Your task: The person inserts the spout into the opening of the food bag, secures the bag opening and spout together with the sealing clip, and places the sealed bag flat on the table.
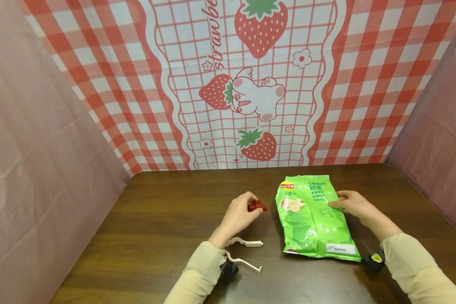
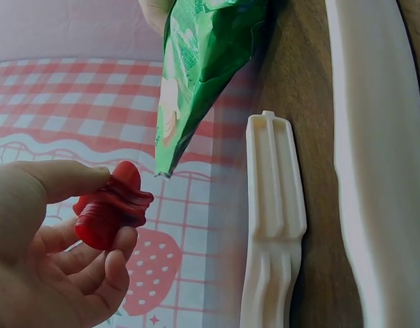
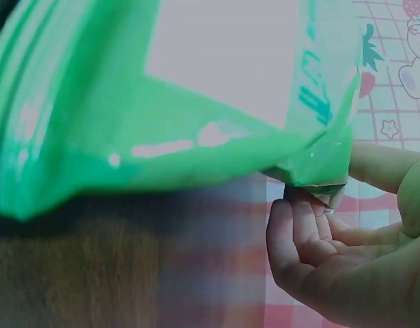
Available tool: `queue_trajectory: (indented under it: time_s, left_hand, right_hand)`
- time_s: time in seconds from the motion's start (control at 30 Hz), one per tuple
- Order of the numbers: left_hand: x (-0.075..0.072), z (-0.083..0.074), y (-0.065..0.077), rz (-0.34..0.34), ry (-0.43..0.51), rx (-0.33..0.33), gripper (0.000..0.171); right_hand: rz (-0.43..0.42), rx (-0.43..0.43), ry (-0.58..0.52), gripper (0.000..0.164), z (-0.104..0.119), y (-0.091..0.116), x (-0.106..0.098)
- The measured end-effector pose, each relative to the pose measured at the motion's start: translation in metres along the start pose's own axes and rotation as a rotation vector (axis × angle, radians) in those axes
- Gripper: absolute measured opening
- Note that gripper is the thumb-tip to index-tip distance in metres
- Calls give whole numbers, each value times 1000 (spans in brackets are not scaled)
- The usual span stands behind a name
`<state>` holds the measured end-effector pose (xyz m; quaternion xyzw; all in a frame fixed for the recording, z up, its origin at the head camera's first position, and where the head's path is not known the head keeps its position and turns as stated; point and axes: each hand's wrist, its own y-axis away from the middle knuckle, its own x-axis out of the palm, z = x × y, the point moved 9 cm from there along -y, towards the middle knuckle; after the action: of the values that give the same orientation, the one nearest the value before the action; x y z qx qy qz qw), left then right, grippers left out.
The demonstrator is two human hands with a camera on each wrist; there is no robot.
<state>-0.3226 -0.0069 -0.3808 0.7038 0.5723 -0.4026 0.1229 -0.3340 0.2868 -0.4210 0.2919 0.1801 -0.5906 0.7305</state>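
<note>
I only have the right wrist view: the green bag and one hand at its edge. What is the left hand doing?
Observer: The left hand holds a small red object between thumb and fingers.
Operator: Anything lying near that hand?
Observer: Two pale strips lie on the table; I can't see whether they join.
Operator: Is the red object up against my bag?
Observer: No, the head view shows a gap between it and the green bag.

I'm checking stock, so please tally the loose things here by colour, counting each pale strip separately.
Green: 1, the snack bag in the right hand
Red: 1, the small piece in the left hand
Pale: 2, the strips on the table; whether they join is hidden
Total: 4
</note>
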Motion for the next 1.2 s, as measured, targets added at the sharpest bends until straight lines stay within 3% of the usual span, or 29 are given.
queue_trajectory:
  time_s: [0.17,0.5,0.73,1.2]
  left_hand:
    - [-1,4,0,-20,33,-36,25]
    - [-6,0,-5,-82,16,-18,22]
    - [-8,-1,-7,-104,86,-10,20]
    - [-13,-8,-7,-150,139,16,20]
  right_hand:
    - [10,9,-29,77,1,1,2]
    - [-11,-7,-71,74,8,4,1]
    - [-74,-46,-61,64,14,5,-4]
    - [-108,-62,-66,59,19,13,-6]
